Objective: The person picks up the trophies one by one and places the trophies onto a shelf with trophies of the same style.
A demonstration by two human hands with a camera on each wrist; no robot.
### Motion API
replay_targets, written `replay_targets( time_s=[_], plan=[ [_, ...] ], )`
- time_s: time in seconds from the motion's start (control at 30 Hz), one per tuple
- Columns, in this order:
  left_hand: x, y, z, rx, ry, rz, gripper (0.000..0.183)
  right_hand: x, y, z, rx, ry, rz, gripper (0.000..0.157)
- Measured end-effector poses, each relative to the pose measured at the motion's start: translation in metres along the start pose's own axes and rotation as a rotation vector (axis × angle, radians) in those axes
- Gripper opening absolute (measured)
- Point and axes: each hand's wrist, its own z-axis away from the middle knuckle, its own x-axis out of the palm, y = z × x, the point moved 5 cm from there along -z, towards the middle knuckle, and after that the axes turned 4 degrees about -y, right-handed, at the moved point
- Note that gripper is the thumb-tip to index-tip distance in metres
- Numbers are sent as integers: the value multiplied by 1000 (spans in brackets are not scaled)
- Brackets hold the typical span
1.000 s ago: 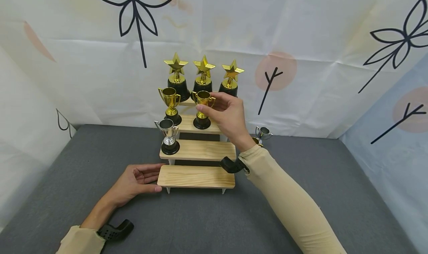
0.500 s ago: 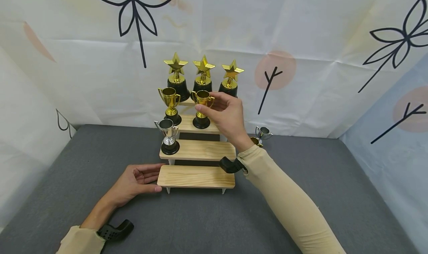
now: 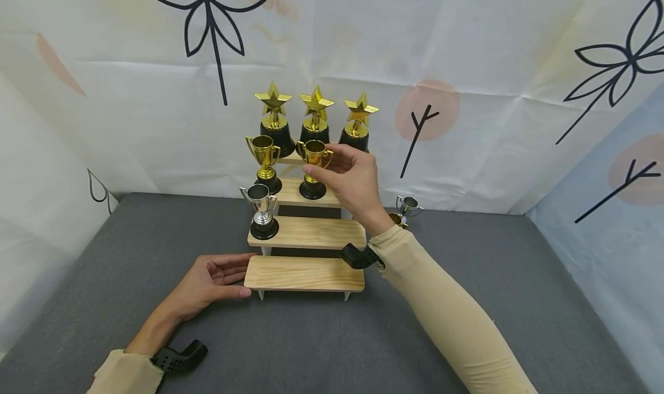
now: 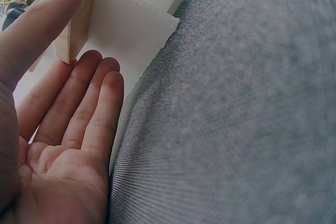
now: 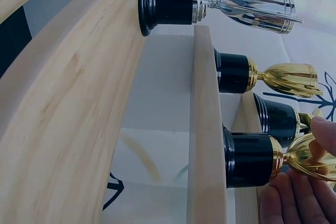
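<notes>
Hardly anything has moved since a second ago: your right hand [image 3: 357, 182] and the gold trophy cup [image 3: 313, 154] sit at most a hair further left, and your left hand [image 3: 204, 285] matches its earlier pose. Your right thumb and fingers pinch the cup's bowl; it stands upright near the middle of the second tier [image 3: 288, 197] from the top. You have a gap on its left, before the other gold cup [image 3: 266, 159]; your own fingers cover its right side. The middle star trophy [image 3: 315, 114] is close behind.

Your left hand grips nothing, its fingers extended at the left edge of the front tier [image 3: 304, 274]; you cannot tell which fingertips touch. On the third tier [image 3: 321, 233], a silver cup [image 3: 262, 209] takes the left end, with bare wood running to the right edge.
</notes>
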Motion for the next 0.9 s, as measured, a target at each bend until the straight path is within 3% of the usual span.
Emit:
replay_targets(
  time_s=[0.43,0.9],
  plan=[
    [0,1,0,-1,5,-5,68,-9,-4,5,-11,-18,-74,45],
    [0,0,0,14,-9,1,67,-28,-4,24,-21,1,-135,44]
  ],
)
